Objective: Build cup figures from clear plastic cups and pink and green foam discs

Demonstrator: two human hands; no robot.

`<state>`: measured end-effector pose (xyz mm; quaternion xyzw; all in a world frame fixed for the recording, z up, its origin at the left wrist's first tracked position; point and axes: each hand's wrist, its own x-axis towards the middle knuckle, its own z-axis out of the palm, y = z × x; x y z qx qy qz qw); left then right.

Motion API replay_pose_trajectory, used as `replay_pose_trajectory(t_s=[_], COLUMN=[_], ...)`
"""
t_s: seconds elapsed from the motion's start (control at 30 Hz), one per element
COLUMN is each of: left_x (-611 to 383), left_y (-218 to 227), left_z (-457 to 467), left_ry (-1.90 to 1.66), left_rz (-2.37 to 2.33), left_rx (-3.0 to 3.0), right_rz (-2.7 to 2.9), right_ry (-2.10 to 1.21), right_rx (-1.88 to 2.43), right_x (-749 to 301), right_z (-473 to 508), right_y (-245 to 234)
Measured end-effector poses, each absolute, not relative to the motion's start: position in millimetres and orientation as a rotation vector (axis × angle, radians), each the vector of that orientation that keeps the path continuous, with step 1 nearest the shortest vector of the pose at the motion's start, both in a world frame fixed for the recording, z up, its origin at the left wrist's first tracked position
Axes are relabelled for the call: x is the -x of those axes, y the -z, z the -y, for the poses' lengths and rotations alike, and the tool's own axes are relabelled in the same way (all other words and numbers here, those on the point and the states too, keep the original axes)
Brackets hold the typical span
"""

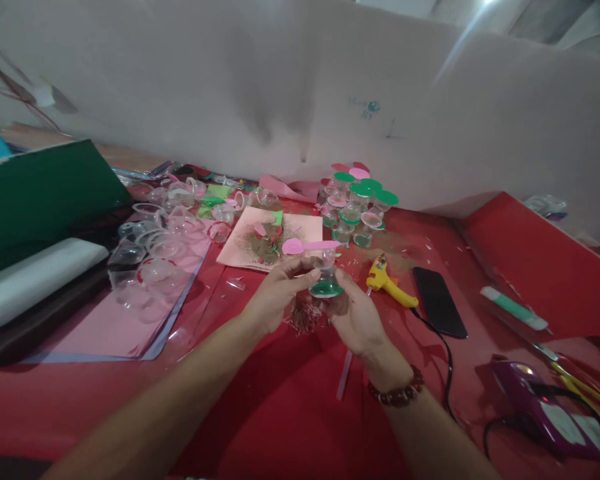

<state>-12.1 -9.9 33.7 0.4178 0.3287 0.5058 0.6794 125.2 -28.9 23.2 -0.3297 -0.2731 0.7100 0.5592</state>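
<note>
In the middle of the head view I hold a small clear plastic piece shaped like two cups joined at a narrow waist [326,272]. A green disc [326,289] sits at its lower end. My left hand [286,288] pinches it from the left, near the waist. From the right, my right hand [354,310] grips it, with some fingers hidden underneath. A pink plastic spoon [294,247] appears at its top, handle pointing right; I cannot tell whether it touches the piece. Red and white shreds [305,317] lie on the table below my hands.
Several similar cup pieces [363,190] with green and pink discs stand at the back. Loose clear cups [167,247] are heaped at left on pink sheets [115,327]. Powder-covered peach paper [243,243] lies ahead. At right are a yellow glue gun [393,288], a phone [439,300] and cords.
</note>
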Motion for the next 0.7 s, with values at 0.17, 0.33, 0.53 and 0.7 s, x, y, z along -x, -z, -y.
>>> replay_pose_trajectory(t_s=[0.17,0.33,0.53,0.7], left_x=[16.1,21.9,20.7,20.4], left_y=[-33.3,-28.8,-27.8,-27.9], left_z=[4.9,-2.1,0.6,1.1], left_ry=[-1.262,-1.455,-1.324,-1.342], left_rz=[-0.839,-0.989,-1.013,-0.99], left_rx=[-0.973,-1.033,-1.359,-1.264], right_rz=[0.878,1.01,1.167,1.29], right_ry=[-1.552,-1.329,-1.118,-0.983], right_rx=[0.77,0.86,1.015,1.173], right_x=[-132.1,-137.7,-141.6,-141.9], right_z=[25.5,22.0,17.4,17.4], right_y=[-27.2,-23.0,-9.7,-7.5])
